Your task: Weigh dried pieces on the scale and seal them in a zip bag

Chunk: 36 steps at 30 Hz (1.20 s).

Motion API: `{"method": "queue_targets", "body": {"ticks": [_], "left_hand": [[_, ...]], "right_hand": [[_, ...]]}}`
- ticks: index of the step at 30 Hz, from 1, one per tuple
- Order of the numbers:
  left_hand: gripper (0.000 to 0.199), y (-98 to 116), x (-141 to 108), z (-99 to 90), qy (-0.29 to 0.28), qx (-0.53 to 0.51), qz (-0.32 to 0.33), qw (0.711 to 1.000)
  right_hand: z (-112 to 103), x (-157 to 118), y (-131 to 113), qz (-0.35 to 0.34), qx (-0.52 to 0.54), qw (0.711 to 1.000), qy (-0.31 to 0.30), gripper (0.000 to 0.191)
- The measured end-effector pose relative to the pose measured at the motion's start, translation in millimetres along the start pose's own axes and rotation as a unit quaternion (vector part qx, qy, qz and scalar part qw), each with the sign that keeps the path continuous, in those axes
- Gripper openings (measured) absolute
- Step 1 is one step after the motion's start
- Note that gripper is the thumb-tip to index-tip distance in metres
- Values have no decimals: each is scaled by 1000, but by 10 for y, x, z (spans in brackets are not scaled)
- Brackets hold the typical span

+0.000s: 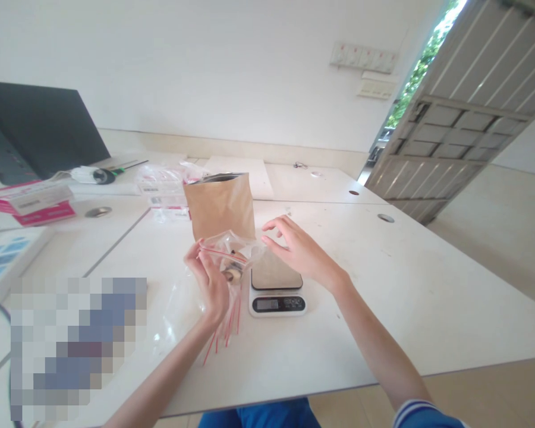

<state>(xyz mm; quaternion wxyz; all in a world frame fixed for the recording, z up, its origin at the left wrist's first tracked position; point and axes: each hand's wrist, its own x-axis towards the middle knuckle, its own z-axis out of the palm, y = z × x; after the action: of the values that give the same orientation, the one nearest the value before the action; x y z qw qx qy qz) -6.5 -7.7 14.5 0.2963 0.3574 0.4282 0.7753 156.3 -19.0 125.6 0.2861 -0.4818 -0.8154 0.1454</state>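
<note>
My left hand (pixel 208 278) pinches the edge of a clear zip bag (pixel 226 242) with a red seal line. Small brown and pale pieces (pixel 233 272) show inside it; their kind I cannot make out. My right hand (pixel 294 244) is raised just right of the bag, thumb and fingers apart, nothing between them. Below that hand sits a kitchen scale (pixel 276 279) with a metal plate and a dark display strip. Behind the bag stands an open brown paper pouch (pixel 220 205). More clear zip bags with red strips (pixel 223 330) lie flat on the table beneath my left hand.
Pink and white boxes (pixel 29 202) lie at the left, with a dark monitor (pixel 44 128) behind. Wrapped boxes (pixel 164 187) stand left of the pouch. Cable holes (pixel 386 218) pierce the white table (pixel 383 297). A pixelated patch covers the left front.
</note>
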Motion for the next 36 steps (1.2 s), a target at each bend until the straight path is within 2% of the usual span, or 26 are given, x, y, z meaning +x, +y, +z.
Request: {"method": "queue_targets", "body": {"ticks": [3,6,9,12,14,16,19,20,21,23,26,28,30,32,36], "left_hand": [[29,154,24,49,42,-26,-27,998],[33,270,-70,78,28,-44,-36,998],[36,315,-317,86,-3,-40,-63,997],[39,312,-628,53,-39,-35,-52,997],[42,304,-782,-5,-68,-42,-53,995],[44,299,-840,-92,-58,-10,-41,997],[44,291,-738,-245,-10,96,-9,995],[42,288,-672,-289,-31,119,-11,992],[41,283,-603,-327,-80,123,-30,989],[41,276,-481,-377,-167,84,-89,978],[42,275,-401,-398,-203,68,-142,966],[40,274,-414,-396,-189,75,-159,966],[38,265,-449,-393,-152,65,-159,973],[36,256,-481,-388,-107,50,-145,982],[31,291,-508,-343,-45,81,-103,990]], "right_hand": [[5,-201,-20,80,68,992,-70,34],[157,-414,-129,105,141,981,-86,44],[419,-545,-258,95,202,975,-21,48],[657,-596,-307,117,264,952,98,34],[733,-630,-283,140,307,929,154,24],[734,-687,-232,156,348,905,188,19],[666,-811,-143,164,398,874,223,17],[647,-854,-114,163,414,867,226,18],[635,-895,-86,160,431,859,223,21],[635,-962,-28,149,461,850,206,26],[669,-1019,50,118,470,856,179,14],[694,-1028,81,88,474,859,174,10],[720,-1017,88,80,474,857,185,15],[758,-992,75,111,458,849,239,19],[899,-917,25,185,424,804,373,20]]}}
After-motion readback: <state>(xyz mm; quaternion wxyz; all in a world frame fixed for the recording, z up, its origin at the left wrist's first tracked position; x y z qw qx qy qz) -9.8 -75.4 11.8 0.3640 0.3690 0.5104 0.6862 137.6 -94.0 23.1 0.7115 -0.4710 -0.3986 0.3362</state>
